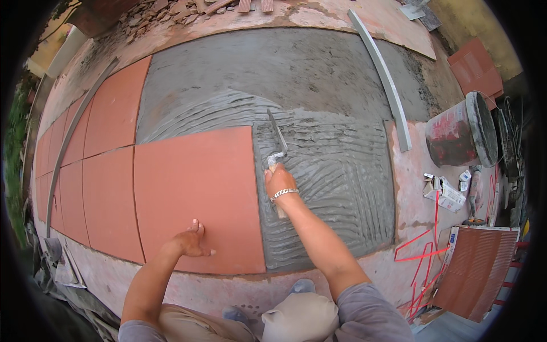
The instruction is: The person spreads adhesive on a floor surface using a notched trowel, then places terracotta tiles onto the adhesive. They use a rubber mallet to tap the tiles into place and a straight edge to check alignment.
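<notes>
My right hand [280, 181], with a chain bracelet at the wrist, is closed round the wooden handle of a trowel [277, 132]. The trowel's mortar-smeared blade points away from me, seen nearly edge-on, beside the right edge of a large terracotta tile [194, 188]. Grey mortar [342, 182] combed into ridges spreads to the right of that tile and beyond it. Over the tile's near part is my left hand [194, 240], empty, fingers apart; whether it touches the surface I cannot tell.
More laid tiles [108, 188] run left, with a long curved-looking bar [77, 128] across them. A metal straightedge [384, 80] lies over the mortar at right. Beyond are a dirty bucket [456, 137], a tile stack [476, 271], red strapping [424, 253] and rubble [154, 20].
</notes>
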The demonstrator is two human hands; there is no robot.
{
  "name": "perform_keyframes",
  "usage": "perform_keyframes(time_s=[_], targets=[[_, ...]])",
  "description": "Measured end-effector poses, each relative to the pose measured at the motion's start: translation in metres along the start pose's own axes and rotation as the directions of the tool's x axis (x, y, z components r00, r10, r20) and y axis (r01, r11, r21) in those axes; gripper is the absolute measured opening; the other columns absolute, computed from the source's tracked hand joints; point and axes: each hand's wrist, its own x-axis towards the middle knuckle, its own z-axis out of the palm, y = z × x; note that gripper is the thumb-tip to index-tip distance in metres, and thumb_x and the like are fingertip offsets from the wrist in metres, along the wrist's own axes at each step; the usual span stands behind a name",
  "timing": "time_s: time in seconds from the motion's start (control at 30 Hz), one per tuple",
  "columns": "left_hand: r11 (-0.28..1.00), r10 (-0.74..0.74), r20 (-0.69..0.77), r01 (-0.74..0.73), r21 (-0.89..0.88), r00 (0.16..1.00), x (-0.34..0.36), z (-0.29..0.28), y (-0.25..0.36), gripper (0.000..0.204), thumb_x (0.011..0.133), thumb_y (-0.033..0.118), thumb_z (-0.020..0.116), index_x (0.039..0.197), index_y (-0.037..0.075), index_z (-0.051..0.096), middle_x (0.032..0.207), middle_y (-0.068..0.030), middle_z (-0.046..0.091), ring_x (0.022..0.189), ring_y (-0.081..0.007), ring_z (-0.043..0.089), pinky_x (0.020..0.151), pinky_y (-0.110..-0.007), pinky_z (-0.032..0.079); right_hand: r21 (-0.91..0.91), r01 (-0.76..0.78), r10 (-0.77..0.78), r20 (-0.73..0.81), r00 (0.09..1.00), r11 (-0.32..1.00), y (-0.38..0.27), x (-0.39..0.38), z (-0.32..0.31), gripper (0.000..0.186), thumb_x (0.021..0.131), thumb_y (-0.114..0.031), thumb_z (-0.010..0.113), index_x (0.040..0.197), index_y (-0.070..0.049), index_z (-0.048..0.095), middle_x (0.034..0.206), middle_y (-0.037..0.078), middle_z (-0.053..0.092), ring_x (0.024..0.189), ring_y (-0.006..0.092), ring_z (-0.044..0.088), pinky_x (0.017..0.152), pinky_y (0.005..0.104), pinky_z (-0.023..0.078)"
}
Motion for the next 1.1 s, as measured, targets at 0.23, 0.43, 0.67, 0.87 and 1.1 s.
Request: perform_keyframes(time_s=[0.23, 0.43, 0.67, 0.87, 1.1], targets=[[0.999, 0.025, -0.031, -0.024, 0.031, 0.999, 0.003, 0.006, -0.005, 0.124, 0.084, 0.074, 0.062, 0.160, -0.007, 0.008, 0.168, -0.0309, 0.005, 0.151, -0.0409, 0.031, 0.122, -0.042, 0.034, 0.019, 0.050, -0.049, -0.050, 0.998, 0.999, 0.009, -0.001, -0.013, 0.044, 0.097, -0.035, 0.065, 0.111, 0.006, 0.058, 0.099, 0.032, 0.070, 0.097, 0.0495, 0.068, 0.085, 0.0527, 0.054], [0.999, 0.035, -0.034, -0.035, 0.008, 0.999, 0.003, 0.003, -0.004, 0.125, 0.084, 0.075, 0.062, 0.160, -0.007, 0.008, 0.168, -0.0309, 0.006, 0.151, -0.0411, 0.032, 0.121, -0.042, 0.034, 0.141, 0.129, -0.136, 0.041, 0.990, 0.982, 0.024, 0.004, -0.020, 0.042, 0.095, -0.037, 0.067, 0.103, 0.004, 0.061, 0.091, 0.025, 0.072, 0.077, 0.0406, 0.071, 0.075, 0.0484, 0.057], [0.999, 0.034, -0.055, -0.033, 0.033, 0.998, -0.001, 0.004, -0.004, 0.124, 0.084, 0.073, 0.063, 0.161, -0.006, 0.007, 0.168, -0.0302, 0.005, 0.151, -0.0405, 0.031, 0.122, -0.043, 0.034, 0.490, -0.188, 0.137, 0.138, 0.981, 0.851, 0.108, 0.020, -0.097, 0.033, 0.099, -0.033, 0.066, 0.097, 0.000, 0.062, 0.071, 0.006, 0.064, 0.055, 0.0161, 0.063, 0.046, 0.0330, 0.050], [0.999, 0.036, -0.048, -0.035, 0.011, 0.998, -0.003, 0.002, -0.004, 0.122, 0.085, 0.071, 0.065, 0.161, -0.005, 0.008, 0.168, -0.0296, 0.007, 0.151, -0.0407, 0.032, 0.121, -0.044, 0.035, 0.282, -0.108, 0.157, -0.158, 0.975, 0.953, 0.164, -0.004, -0.145, 0.031, 0.099, -0.031, 0.065, 0.102, 0.000, 0.062, 0.072, 0.008, 0.064, 0.054, 0.0162, 0.063, 0.048, 0.0335, 0.050], [1.000, -0.005, -0.013, 0.004, -0.020, 1.000, -0.004, -0.003, -0.002, 0.119, 0.086, 0.069, 0.065, 0.163, -0.002, 0.008, 0.169, -0.0261, 0.006, 0.154, -0.0387, 0.026, 0.122, -0.044, 0.034, 0.000, 0.082, -0.079, 0.288, 0.955, 0.997, 0.175, -0.147, -0.102, 0.042, 0.096, -0.040, 0.067, 0.111, -0.002, 0.062, 0.092, 0.026, 0.070, 0.086, 0.0488, 0.066, 0.074, 0.0508, 0.052]])
